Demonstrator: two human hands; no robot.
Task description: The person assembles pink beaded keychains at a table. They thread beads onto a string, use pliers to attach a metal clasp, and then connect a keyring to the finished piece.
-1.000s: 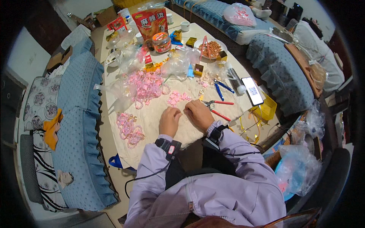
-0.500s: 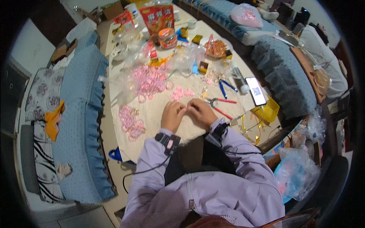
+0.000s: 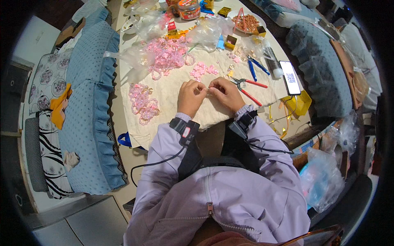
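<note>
A tiny bead piece — too small to make out — is pinched between the closed left hand and right hand over the cream cloth, finished pink bead rings lying left — loose pink beads left unstrung.

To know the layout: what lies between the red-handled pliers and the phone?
In the head view, bare cream cloth separates the red-handled pliers from the phone.

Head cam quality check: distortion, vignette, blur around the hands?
Head view: strong fisheye, table edge bows and black vignette fills the corners. Even, soft light, no hard shadows on the cream cloth. Left hand and right hand are sharp enough, but whatever they pinch is too small to resolve. Mild glare on the clear plastic bags.
</note>
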